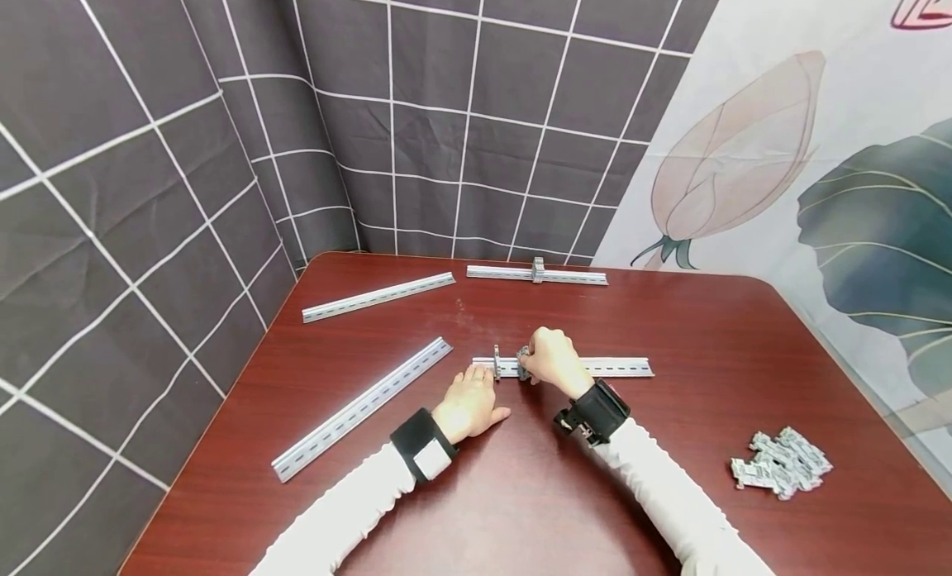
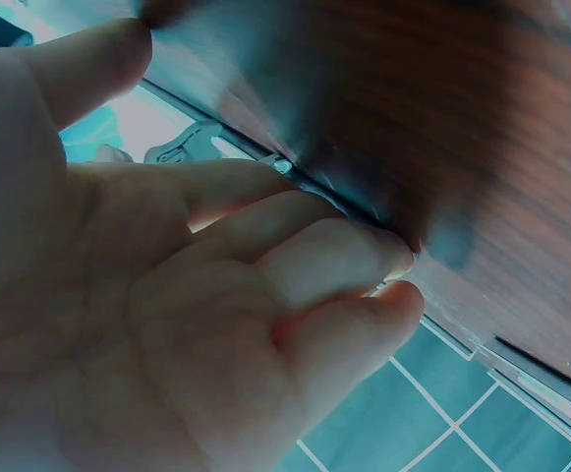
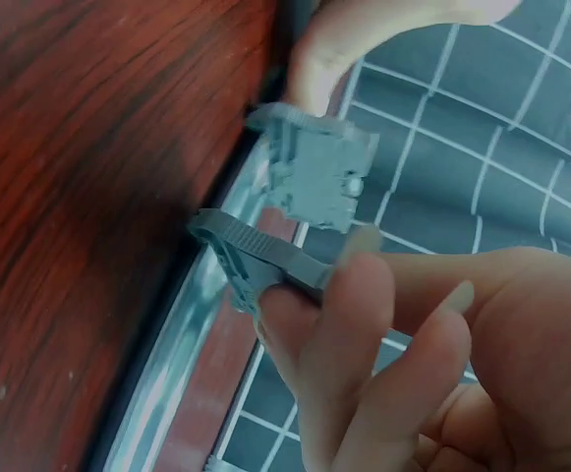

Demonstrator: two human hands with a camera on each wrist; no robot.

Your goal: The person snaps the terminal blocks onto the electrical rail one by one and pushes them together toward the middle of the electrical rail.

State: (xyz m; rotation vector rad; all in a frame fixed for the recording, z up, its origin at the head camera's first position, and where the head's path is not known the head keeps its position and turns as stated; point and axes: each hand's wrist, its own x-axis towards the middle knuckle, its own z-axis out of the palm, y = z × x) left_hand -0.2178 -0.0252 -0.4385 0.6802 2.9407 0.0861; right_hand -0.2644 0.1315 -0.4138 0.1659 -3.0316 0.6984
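Note:
A slotted metal DIN rail (image 1: 619, 367) lies crosswise on the table in front of me. My right hand (image 1: 554, 363) pinches a grey DIN-rail clip (image 3: 265, 248) at this rail, left of its middle. Another grey clip (image 3: 314, 175) stands upright on the rail to the left, apart from the held one. My left hand (image 1: 467, 401) rests its extended fingertips at the rail's left end, thumb spread out to the side. In the left wrist view, its fingers (image 2: 314, 261) reach the rail's edge; whether they press cannot be told.
Two more rails, one at left (image 1: 364, 409) and one at far left (image 1: 379, 297), lie at a slant. A back rail (image 1: 491, 272) carries a grey clip (image 1: 538, 269). On the right, several loose grey clips (image 1: 783, 463) lie piled on the reddish-brown table (image 1: 699, 336).

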